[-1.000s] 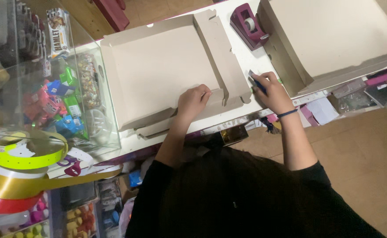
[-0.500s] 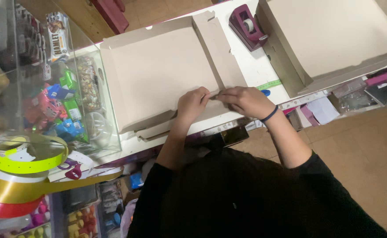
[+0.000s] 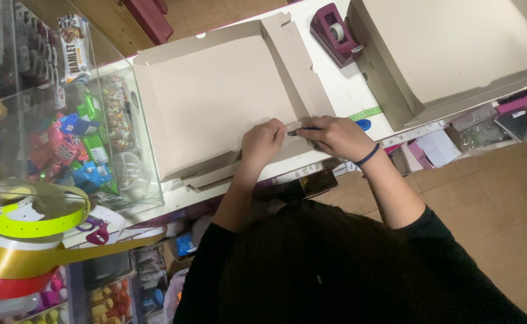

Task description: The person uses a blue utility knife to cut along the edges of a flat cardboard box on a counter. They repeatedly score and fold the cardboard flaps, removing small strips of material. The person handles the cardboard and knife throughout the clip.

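Observation:
A flat, unfolded beige cardboard box (image 3: 215,102) lies on the white counter (image 3: 350,90). My left hand (image 3: 263,141) rests on its near right corner, fingers bent and pinching the fold of the front flap. My right hand (image 3: 335,135), with a dark band on the wrist, is closed around a thin dark pen-like tool (image 3: 304,128). The tool's tip points left and meets my left fingertips at the fold. The two hands almost touch.
A second open cardboard box (image 3: 455,48) lies at the right, with a maroon tape dispenser (image 3: 335,30) beside it. A green measuring tape (image 3: 365,113) and a blue object (image 3: 363,124) lie by my right hand. At the left stand a glass case (image 3: 65,120) of toys, ribbon rolls (image 3: 29,228) and scissors (image 3: 95,231).
My right hand has moved left from the counter's right side, carrying the tool, to the box corner next to my left hand. My left hand has stayed on the flap.

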